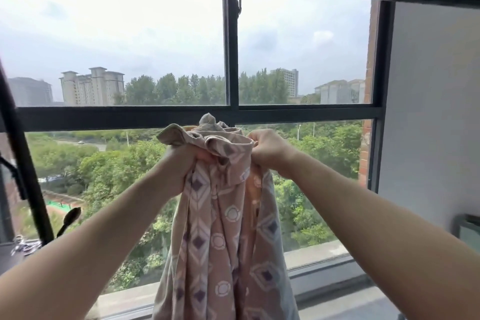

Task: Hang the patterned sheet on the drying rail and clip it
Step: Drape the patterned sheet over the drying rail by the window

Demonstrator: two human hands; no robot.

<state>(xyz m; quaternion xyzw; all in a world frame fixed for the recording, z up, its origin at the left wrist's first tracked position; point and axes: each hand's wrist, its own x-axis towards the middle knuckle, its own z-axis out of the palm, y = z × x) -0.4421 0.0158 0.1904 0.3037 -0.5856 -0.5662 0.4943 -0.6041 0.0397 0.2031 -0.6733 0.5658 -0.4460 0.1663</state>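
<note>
The patterned sheet [223, 228] is gathered into a thick bunch whose top sits between the two hands. The left hand [179, 166] clamps it from the 9 o'clock side and the right hand [270, 149] from the 3 o'clock side. The left fingers [205, 156] are curled round a fistful of cloth and half buried in the folds, with a loose flap spilling over the fist toward 11 o'clock. The right fingers [255, 138] are curled as well, pinching the rolled upper edge with the knuckles up. A small peak of fabric stands above both hands at 12 o'clock, in front of the lower crossbar of the window frame [231, 47]. From the grip the sheet hangs toward 6 o'clock in long vertical folds and runs out of the bottom of the view.

The cloth is dusty pink with a repeating print of pale diamond outlines around dark purple diamonds, with white ringed circles between them. A grey-blue strip shows along its right side at 4 o'clock, and the top flap is beige-grey.

Both forearms are bare. They rise from 7 and 5 o'clock and converge on the bunch, so the hands are near each other with only the cloth between them.

Behind the sheet, the window sill [319, 249] runs toward 5 o'clock, a grey wall [428, 112] stands at 3 o'clock, and a dark slanted pole [23, 163] stands at 9 o'clock.
</note>
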